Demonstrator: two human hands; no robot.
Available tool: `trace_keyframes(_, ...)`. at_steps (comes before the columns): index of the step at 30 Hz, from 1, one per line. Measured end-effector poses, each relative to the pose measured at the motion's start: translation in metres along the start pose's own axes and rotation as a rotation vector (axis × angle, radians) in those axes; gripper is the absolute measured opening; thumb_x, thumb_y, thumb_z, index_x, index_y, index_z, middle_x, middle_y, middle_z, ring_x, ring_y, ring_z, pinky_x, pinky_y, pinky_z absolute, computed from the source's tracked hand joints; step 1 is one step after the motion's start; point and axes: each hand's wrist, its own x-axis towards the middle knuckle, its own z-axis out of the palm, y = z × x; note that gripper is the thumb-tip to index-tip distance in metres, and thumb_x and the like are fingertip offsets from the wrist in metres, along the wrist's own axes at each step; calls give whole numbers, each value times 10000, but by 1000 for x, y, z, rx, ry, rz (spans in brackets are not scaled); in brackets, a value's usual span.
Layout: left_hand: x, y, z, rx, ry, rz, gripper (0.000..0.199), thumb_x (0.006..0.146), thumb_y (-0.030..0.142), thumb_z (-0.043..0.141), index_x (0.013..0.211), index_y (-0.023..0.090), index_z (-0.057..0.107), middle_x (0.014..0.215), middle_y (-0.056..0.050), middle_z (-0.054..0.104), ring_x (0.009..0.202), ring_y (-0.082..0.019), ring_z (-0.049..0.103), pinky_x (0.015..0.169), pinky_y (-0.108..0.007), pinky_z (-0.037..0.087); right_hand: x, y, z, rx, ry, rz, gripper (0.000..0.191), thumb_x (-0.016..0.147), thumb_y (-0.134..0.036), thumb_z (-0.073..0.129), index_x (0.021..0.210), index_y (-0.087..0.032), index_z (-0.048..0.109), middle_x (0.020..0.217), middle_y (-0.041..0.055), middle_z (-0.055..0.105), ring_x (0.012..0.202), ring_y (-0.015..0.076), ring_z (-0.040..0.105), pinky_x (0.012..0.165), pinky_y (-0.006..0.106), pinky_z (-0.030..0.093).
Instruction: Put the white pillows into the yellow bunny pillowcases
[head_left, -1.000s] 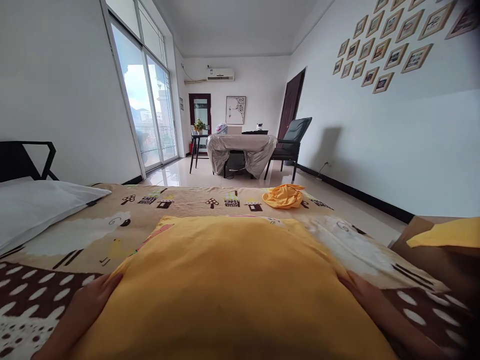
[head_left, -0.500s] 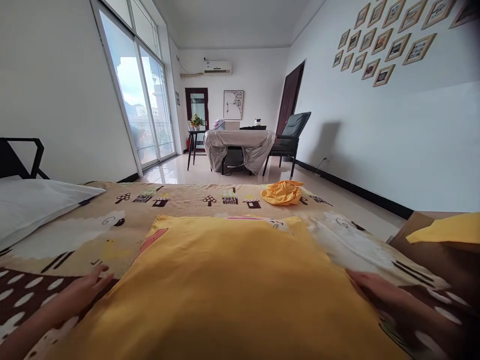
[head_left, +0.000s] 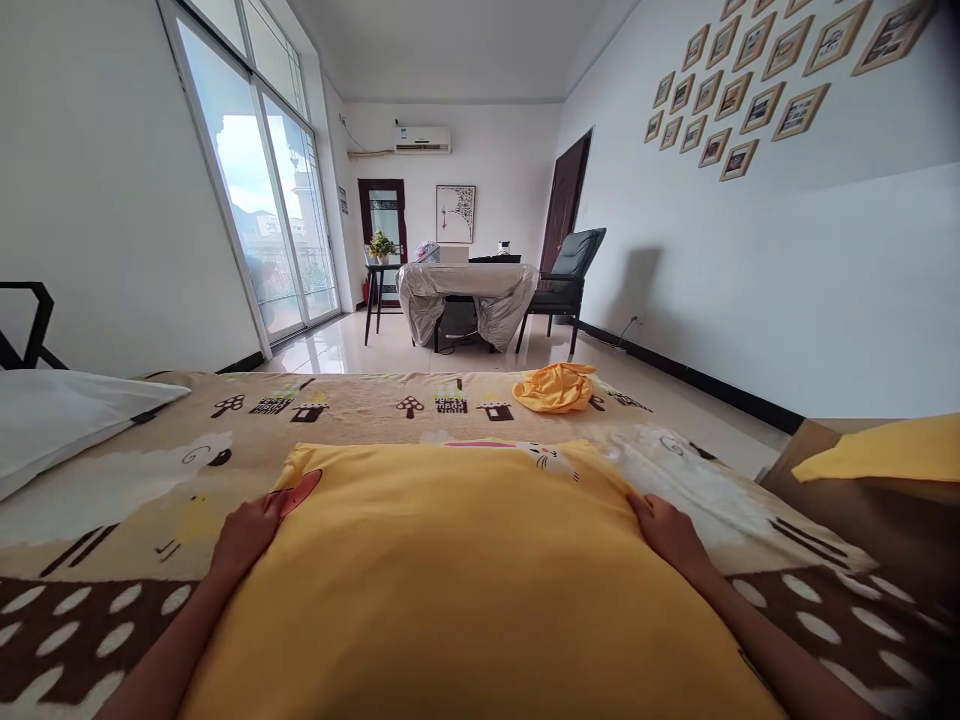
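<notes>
A large yellow pillow [head_left: 450,570] with a rabbit face and pink patches near its far edge lies in front of me on a patterned bedspread [head_left: 375,405]. My left hand [head_left: 246,530] is closed on the pillow's left edge, by the pink patch, with the fingertips partly hidden. On the opposite side, my right hand [head_left: 667,525] grips the right edge, its fingers curled at the fabric. Both forearms run along the pillow's sides.
A crumpled orange-yellow cloth [head_left: 555,388] lies at the bed's far edge. To the left is a white pillow [head_left: 67,420]. At right stands a cardboard box [head_left: 806,450] with yellow fabric [head_left: 885,448] over it. Beyond are a covered table [head_left: 469,280] and a black chair [head_left: 566,280].
Both hands have moved forward along the pillow's sides. My left hand, apart with fingers stretched before, now holds the left edge; the right hand now grips farther up the right edge.
</notes>
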Motion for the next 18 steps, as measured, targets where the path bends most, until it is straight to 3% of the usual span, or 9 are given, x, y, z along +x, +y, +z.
trace_keyframes(3, -3, -4, -13, 43, -38, 1, 505, 908, 377, 235, 1055, 141, 656, 1067, -181, 692, 943, -310, 657, 758, -377, 482, 3, 11, -4, -61, -107, -6, 514, 914, -474, 183, 828, -195, 606, 815, 116, 676, 793, 260, 640, 667, 345, 455)
trace_keyframes(5, -6, 6, -27, 97, -37, 19, 414, 872, 298, 338, 1083, 97, 632, 1098, -222, 665, 969, -343, 643, 772, -427, 477, 8, 8, -12, -155, -127, -42, 470, 911, -434, 228, 954, -176, 618, 940, 151, 677, 878, 284, 639, 703, 365, 463)
trace_keyframes(7, -6, 29, -42, 160, 1, 90, 404, 820, 181, 403, 1168, 70, 577, 1216, -249, 595, 1111, -378, 566, 864, -489, 428, 15, -11, -25, -281, -90, -121, 425, 887, -400, 317, 1081, -155, 605, 1108, 185, 635, 1007, 313, 608, 792, 394, 457)
trace_keyframes(10, 2, 88, -54, 174, 5, 280, 408, 830, 119, 391, 1204, 116, 555, 1285, -193, 567, 1220, -329, 489, 969, -483, 344, 26, -68, -41, -330, -100, -301, 481, 867, -402, 392, 1228, -124, 547, 1254, 194, 572, 1132, 345, 545, 927, 456, 403)
trace_keyframes(12, 9, 133, -46, 132, -46, 376, 355, 880, 204, 377, 1157, 145, 591, 1213, -156, 628, 1129, -303, 562, 941, -452, 365, 30, -113, -37, -182, -180, -472, 559, 912, -464, 318, 1325, -121, 473, 1332, 173, 530, 1211, 325, 496, 991, 462, 364)
trace_keyframes(14, 14, 169, -26, 92, -90, 413, 361, 906, 308, 363, 1070, 146, 640, 1124, -161, 675, 1033, -318, 610, 886, -463, 387, 32, -146, -21, -127, -249, -554, 558, 943, -500, 227, 1366, -209, 445, 1392, 80, 497, 1252, 252, 477, 1025, 402, 358)
trace_keyframes(16, 19, 183, -1, 56, -115, 412, 407, 920, 376, 332, 1010, 164, 668, 1089, -157, 694, 1012, -322, 620, 858, -461, 399, 37, -154, 1, -122, -308, -568, 524, 959, -484, 178, 1340, -286, 480, 1387, 17, 509, 1238, 221, 499, 1025, 394, 369)
trace_keyframes(18, 27, 174, 19, 32, -115, 375, 437, 928, 399, 298, 1004, 197, 678, 1134, -139, 685, 1075, -313, 600, 893, -456, 389, 46, -137, 20, -146, -347, -537, 480, 960, -426, 208, 1292, -305, 533, 1368, 7, 528, 1220, 236, 519, 1018, 435, 376)
